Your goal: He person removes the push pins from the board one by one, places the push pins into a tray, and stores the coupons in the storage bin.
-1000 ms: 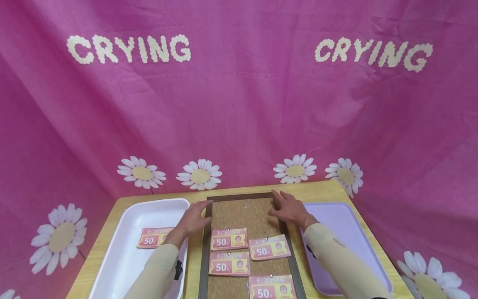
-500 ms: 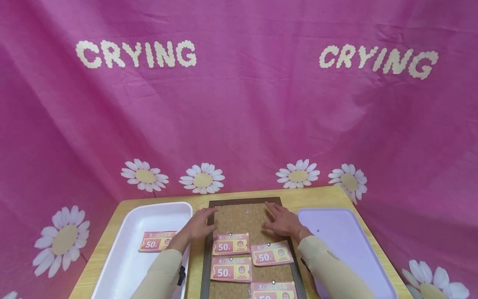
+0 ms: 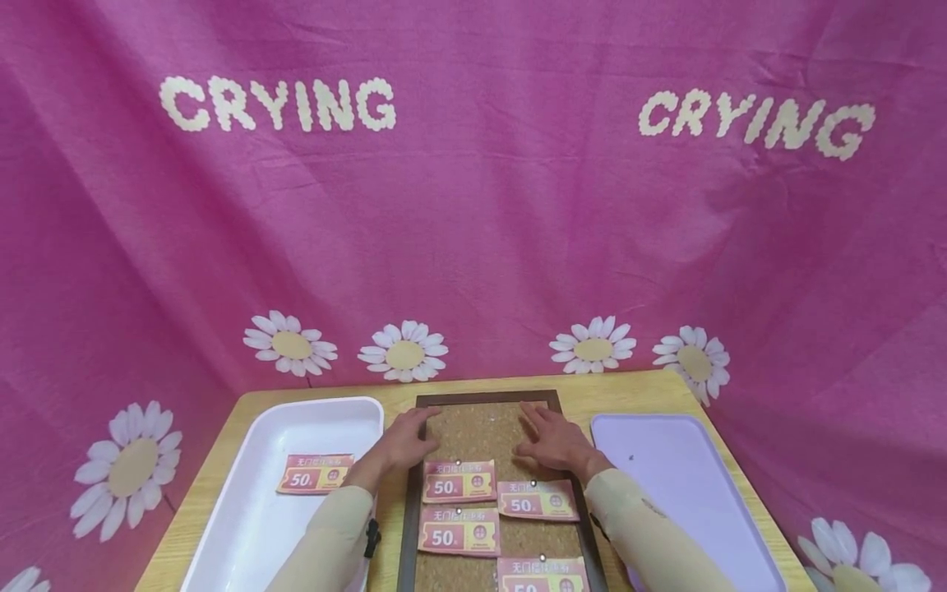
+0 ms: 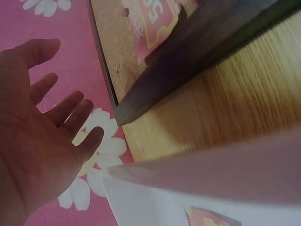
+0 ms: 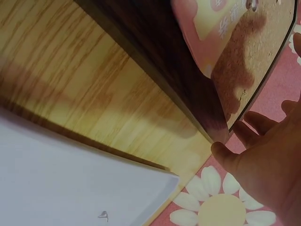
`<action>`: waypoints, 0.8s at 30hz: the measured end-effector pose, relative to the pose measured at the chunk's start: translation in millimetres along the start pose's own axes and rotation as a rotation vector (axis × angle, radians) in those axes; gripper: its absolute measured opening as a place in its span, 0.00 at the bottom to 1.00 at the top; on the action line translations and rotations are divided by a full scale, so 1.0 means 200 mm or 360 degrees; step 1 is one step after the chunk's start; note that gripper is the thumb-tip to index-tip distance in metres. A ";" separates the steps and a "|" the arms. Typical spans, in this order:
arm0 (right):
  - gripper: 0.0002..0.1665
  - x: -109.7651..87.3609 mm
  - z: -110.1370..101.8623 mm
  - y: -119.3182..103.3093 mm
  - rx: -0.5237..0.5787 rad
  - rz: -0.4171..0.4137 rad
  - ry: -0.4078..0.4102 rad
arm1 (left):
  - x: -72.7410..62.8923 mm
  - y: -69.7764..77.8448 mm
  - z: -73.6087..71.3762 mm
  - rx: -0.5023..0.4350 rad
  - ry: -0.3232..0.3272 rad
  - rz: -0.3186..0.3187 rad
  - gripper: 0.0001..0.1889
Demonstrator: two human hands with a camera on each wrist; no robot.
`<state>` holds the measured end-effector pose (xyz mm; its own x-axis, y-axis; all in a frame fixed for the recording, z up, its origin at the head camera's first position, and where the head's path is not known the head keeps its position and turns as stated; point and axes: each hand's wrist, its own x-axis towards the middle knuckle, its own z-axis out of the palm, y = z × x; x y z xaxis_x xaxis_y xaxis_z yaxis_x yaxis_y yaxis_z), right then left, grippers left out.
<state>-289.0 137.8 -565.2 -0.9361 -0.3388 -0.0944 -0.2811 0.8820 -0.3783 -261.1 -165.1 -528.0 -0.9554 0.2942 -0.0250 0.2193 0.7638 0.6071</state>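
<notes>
A cork board [image 3: 473, 427] in a dark brown frame lies in the middle of the table. Several pink-and-yellow coupons marked 50, among them one coupon [image 3: 459, 481] at the upper left, are fixed to it with small pins [image 3: 533, 483]. My left hand [image 3: 403, 440] hovers over the board's left frame, fingers spread loosely and palm bare in the left wrist view. Over the upper right of the cork is my right hand [image 3: 555, 440], its fingers extended and apart. Neither hand holds anything.
At the left a white tray [image 3: 247, 460] contains another coupon [image 3: 314, 474]. To the right a lilac tray [image 3: 688, 485] has one tiny pin [image 5: 103, 215] in it. Behind the wooden table [image 3: 577, 386] hangs a pink curtain [image 3: 473, 205] with daisies.
Both hands have shifted slightly inward over the board, the right one away from the right frame edge. The head view has tilted a little. Coupons and trays stay in place.
</notes>
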 end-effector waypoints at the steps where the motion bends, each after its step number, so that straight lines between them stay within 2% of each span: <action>1: 0.53 0.00 0.00 0.00 0.0008 -0.0014 0.0003 | 0.00 0.00 0.00 -0.0004 0.0004 0.0014 0.30; 6: 0.53 -0.01 0.03 0.00 0.0028 -0.0070 0.0006 | 0.01 0.01 0.02 -0.0024 0.0057 0.0079 0.30; 9: 0.53 -0.02 0.04 -0.01 0.0026 -0.0067 0.0019 | 0.01 0.02 0.04 -0.0065 0.0046 0.0084 0.31; 15: 0.52 -0.03 0.05 -0.02 0.0037 -0.0085 0.0018 | 0.01 0.04 0.08 -0.0248 -0.0052 0.0008 0.32; 20: 0.51 -0.03 0.05 -0.03 0.0073 -0.0139 0.0011 | 0.01 0.05 0.11 -0.0205 -0.0087 -0.0010 0.34; 24: 0.51 -0.02 0.06 -0.04 0.0072 -0.0161 0.0004 | 0.01 0.06 0.12 -0.0193 -0.0137 -0.0068 0.35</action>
<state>-279.9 128.5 -573.5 -0.9041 -0.4243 -0.0515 -0.3642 0.8277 -0.4270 -255.3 -142.3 -539.8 -0.9416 0.3153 -0.1177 0.1486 0.7033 0.6952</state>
